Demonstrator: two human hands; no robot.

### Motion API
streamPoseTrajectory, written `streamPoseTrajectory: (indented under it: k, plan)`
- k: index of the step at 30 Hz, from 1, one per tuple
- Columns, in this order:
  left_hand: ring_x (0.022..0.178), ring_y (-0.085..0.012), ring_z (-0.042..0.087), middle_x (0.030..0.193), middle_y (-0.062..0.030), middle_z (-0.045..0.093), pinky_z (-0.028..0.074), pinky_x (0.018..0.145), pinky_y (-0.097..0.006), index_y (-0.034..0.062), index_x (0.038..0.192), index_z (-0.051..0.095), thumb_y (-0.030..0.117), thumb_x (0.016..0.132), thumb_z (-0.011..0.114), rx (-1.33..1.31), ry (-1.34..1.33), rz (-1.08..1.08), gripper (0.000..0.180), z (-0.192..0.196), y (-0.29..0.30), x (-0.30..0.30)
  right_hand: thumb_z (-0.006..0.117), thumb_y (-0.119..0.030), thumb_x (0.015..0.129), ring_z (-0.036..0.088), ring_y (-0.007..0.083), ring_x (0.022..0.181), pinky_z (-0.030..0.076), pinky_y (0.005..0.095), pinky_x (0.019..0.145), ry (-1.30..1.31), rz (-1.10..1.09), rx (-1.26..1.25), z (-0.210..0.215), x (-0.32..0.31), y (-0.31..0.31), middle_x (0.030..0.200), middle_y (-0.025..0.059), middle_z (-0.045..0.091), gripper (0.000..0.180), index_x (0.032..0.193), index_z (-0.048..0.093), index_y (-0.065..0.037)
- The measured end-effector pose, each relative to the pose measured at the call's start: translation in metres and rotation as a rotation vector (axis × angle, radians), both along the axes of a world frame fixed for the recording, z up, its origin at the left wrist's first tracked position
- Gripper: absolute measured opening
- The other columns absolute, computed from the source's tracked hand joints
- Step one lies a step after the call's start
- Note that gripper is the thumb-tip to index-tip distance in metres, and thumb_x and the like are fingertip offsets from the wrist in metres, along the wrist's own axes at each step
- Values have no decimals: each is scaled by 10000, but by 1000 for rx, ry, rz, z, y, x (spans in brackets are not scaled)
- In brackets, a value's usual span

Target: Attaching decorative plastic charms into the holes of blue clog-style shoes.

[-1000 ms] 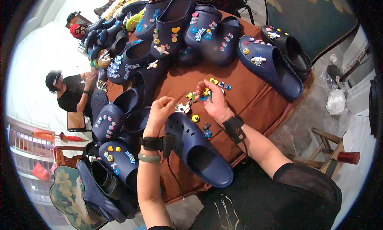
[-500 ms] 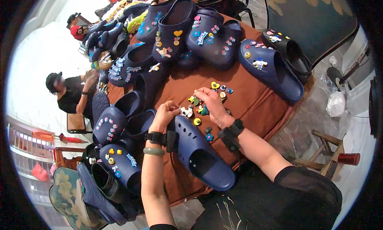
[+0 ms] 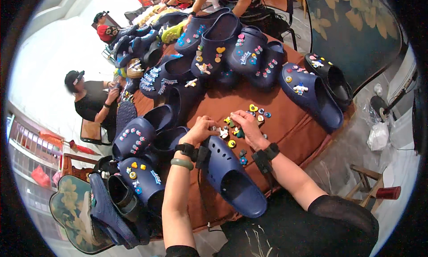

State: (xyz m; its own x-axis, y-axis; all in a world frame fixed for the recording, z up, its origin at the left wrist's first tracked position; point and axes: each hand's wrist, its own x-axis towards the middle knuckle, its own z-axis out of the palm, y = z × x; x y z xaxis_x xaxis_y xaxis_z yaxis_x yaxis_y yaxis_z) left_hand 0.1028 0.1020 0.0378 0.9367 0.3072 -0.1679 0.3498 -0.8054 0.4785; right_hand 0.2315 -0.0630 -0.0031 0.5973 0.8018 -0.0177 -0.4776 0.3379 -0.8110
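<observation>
A plain navy clog [image 3: 238, 192] with bare vent holes lies in front of me, its toe pointing away. Just past the toe, my left hand [image 3: 201, 131] has its fingers bent together, the tips beside a white shoe charm [image 3: 223, 132]; whether they grip it is hard to see. My right hand [image 3: 250, 131] pinches thumb and forefinger over the pile of charms, and what is between them is too small to make out. Around the fingers lie a round yellow charm [image 3: 232, 144], a yellow heart charm [image 3: 253, 108] and a blue flower charm [image 3: 243, 160].
Decorated navy clogs stand at the far side [image 3: 216, 47], at left [image 3: 133, 139] and at right [image 3: 312, 94] of the brown-covered table [image 3: 294, 141]. A wooden stool [image 3: 365, 179] stands at right. Co-workers sit at left [image 3: 96, 101] and at the far end [image 3: 232, 3].
My head view has shifted, so the scene sits lower and further right. My left fingers have come nearer the white charm. The right hand stays pinched over the pile.
</observation>
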Motion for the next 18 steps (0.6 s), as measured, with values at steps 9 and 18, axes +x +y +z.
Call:
streamPoseTrajectory:
  k: [9,18]
  plan:
    - [1163,-272,445,1124,-75,598,292,1038,-412,159,1024,708,267,743,739,-4,-14,-28,303,3,-3,-3,602,-166,879,471,30,665,369,187,623,-22,-22,-38,4,-4,2,742,-48,572,114,817,624,-72]
    - [1052,-273,501,988,-83,628,320,966,-417,166,1026,713,306,755,737,158,67,-57,306,8,-5,2,596,-168,881,457,30,647,360,192,614,-39,-6,-36,3,-2,2,723,-50,559,135,811,628,-56]
